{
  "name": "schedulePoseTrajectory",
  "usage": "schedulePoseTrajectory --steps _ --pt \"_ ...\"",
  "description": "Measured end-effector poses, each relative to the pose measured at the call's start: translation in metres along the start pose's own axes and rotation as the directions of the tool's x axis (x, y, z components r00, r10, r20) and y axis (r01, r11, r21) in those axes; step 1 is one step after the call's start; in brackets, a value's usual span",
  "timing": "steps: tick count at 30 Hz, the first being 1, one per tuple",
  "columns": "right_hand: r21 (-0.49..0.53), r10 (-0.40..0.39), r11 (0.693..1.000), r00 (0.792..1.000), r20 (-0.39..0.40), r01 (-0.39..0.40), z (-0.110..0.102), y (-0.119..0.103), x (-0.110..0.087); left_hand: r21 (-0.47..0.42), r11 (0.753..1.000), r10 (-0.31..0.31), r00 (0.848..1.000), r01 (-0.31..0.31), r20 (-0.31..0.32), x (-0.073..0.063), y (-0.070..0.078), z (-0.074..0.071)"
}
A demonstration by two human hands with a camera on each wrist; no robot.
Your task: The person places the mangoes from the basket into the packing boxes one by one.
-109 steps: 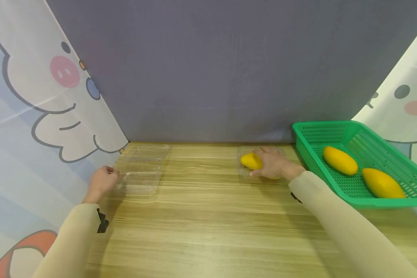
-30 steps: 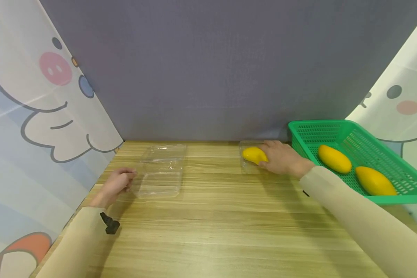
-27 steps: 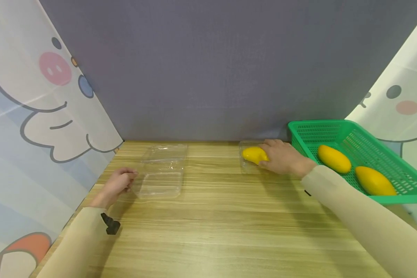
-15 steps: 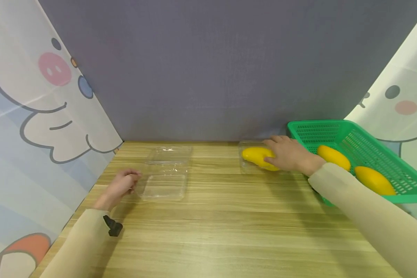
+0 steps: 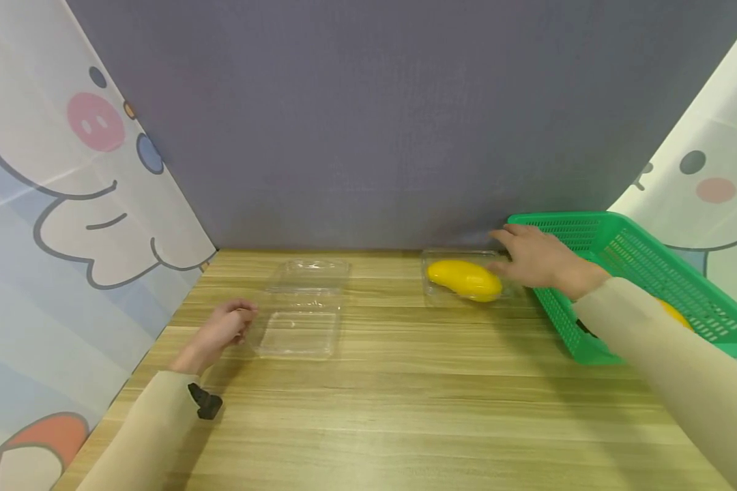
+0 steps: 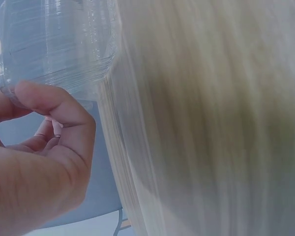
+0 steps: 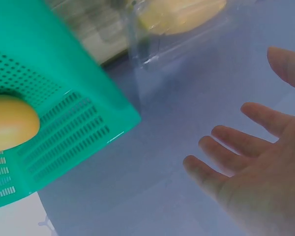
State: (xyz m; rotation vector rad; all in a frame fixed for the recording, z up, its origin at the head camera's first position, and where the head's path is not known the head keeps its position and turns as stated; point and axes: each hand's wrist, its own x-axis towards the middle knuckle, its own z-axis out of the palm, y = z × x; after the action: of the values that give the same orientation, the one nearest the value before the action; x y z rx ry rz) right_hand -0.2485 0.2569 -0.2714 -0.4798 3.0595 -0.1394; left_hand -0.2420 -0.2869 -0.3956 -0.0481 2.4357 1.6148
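My left hand (image 5: 224, 326) pinches the left edge of a clear plastic clamshell box (image 5: 301, 353) that lies with its lid spread back on the table. In the left wrist view, thumb and index finger meet at the rim of that box (image 6: 54, 49). A yellow mango (image 5: 463, 278) rests inside a second clear plastic box (image 5: 426, 255) at the back of the table. My right hand (image 5: 540, 258) is raised just right of this mango, over the near side of the green basket. Its fingers are spread and hold nothing in the right wrist view.
A green plastic basket (image 5: 555, 320) stands at the right, with a mango (image 5: 675, 314) partly hidden by my right sleeve. The right wrist view shows a mango (image 7: 12, 123) in it. A grey wall (image 5: 368, 136) closes the back, and printed cloths flank the sides.
My right hand has let go of the mango in the box and moved right to the basket. My left hand has slid its clamshell box rightward and slightly nearer.
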Motion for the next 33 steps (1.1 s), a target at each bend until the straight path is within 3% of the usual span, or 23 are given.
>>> schedulePoseTrajectory --steps 14,33 --pt "-0.041 0.028 0.999 1.0 -0.012 -0.029 -0.007 0.031 -0.01 -0.01 1.0 0.021 0.999 -0.021 0.034 -0.004 0.005 0.013" --pt "-0.034 0.092 0.995 0.996 0.002 -0.092 -0.01 0.079 -0.04 -0.009 1.0 0.027 0.997 -0.027 0.075 -0.002 0.009 0.025"
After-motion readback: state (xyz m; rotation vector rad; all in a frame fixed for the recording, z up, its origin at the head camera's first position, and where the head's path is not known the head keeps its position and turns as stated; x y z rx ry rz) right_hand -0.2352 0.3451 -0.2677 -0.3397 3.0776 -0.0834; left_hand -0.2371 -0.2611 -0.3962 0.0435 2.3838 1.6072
